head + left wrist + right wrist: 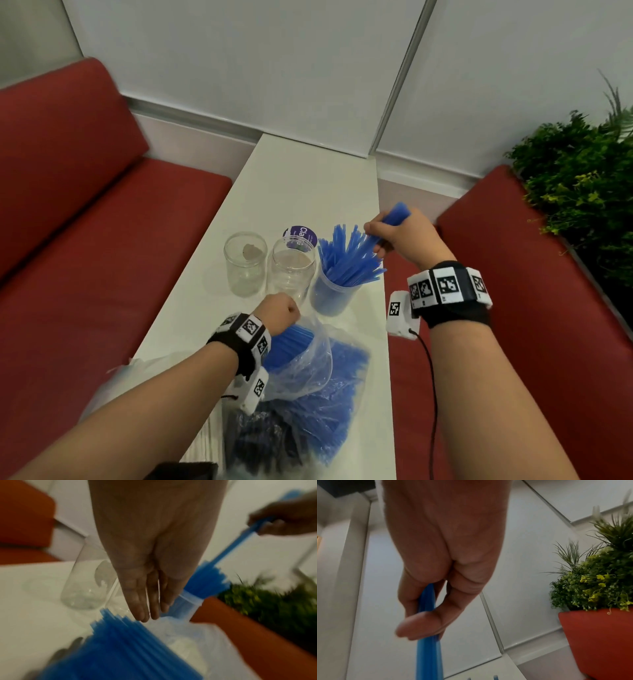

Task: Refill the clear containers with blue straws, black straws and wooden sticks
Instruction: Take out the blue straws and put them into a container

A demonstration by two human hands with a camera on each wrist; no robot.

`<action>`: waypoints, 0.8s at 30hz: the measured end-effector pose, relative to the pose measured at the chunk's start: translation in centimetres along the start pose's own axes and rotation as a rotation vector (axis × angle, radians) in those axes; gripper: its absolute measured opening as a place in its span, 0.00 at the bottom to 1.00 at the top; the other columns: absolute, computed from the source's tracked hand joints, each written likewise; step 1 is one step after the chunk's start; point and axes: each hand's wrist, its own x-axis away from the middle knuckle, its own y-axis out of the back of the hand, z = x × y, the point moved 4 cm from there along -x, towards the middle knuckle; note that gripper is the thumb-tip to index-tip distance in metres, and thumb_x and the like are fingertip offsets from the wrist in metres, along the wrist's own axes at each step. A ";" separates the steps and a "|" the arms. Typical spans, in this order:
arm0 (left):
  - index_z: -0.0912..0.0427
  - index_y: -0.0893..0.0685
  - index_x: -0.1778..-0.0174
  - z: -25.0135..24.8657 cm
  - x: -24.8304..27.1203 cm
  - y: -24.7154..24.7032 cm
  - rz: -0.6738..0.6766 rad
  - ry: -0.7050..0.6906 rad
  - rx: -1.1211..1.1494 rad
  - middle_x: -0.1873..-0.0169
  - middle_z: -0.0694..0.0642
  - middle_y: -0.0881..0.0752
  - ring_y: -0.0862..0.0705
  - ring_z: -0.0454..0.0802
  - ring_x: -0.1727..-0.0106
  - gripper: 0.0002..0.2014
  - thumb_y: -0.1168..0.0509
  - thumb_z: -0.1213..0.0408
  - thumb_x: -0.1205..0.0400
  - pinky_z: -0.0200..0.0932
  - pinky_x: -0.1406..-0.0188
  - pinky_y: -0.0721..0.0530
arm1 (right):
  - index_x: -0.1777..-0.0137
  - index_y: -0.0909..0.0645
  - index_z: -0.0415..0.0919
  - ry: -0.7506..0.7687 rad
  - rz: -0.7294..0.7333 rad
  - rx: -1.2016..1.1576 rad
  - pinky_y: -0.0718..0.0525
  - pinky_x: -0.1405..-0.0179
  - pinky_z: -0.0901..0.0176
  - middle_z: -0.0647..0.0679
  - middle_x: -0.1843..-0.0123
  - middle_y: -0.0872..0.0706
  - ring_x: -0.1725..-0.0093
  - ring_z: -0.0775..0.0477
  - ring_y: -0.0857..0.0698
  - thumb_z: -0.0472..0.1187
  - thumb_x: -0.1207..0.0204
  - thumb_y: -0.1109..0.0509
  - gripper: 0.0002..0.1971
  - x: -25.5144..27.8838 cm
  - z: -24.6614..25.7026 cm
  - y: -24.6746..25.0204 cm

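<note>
Three clear containers stand in a row on the white table. The left jar and the middle jar hold no straws. The right container is packed with blue straws that fan out of its top. My right hand grips a small bundle of blue straws slanted above that container, thumb pressed on the bundle. My left hand hangs over an open plastic bag of blue straws, fingers straight and holding nothing.
A bag of black straws lies at the near table edge under the blue ones, with another clear bag to its left. A purple round lid lies behind the middle jar. Red benches flank the table; a plant stands at the right.
</note>
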 end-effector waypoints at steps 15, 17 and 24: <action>0.64 0.21 0.32 -1.0 0.4 -5.7 0.342 -0.205 -1.140 0.33 0.61 0.20 0.22 0.62 0.32 0.15 0.39 0.70 0.16 0.56 0.34 0.25 | 0.53 0.12 0.36 -0.119 -0.122 0.137 0.10 0.58 0.47 0.38 0.57 0.10 0.65 0.44 0.13 0.38 0.21 0.23 0.05 -2.3 -6.6 -6.5; 0.64 0.21 0.32 -0.9 0.3 -6.0 0.337 -0.194 -1.149 0.33 0.61 0.19 0.21 0.61 0.31 0.15 0.40 0.70 0.15 0.55 0.33 0.24 | 0.46 0.12 0.40 -0.093 -0.111 0.169 0.11 0.50 0.45 0.43 0.48 0.11 0.54 0.44 0.13 0.44 0.23 0.21 0.10 -2.2 -6.3 -6.1; 0.63 0.23 0.29 -1.5 0.5 -5.5 0.283 -0.166 -1.125 0.30 0.60 0.21 0.21 0.61 0.30 0.17 0.45 0.70 0.12 0.57 0.33 0.25 | 0.33 0.22 0.46 0.302 -0.426 0.406 0.23 0.37 0.51 0.49 0.35 0.18 0.35 0.45 0.20 0.47 0.19 0.26 0.17 -1.1 -3.8 -6.7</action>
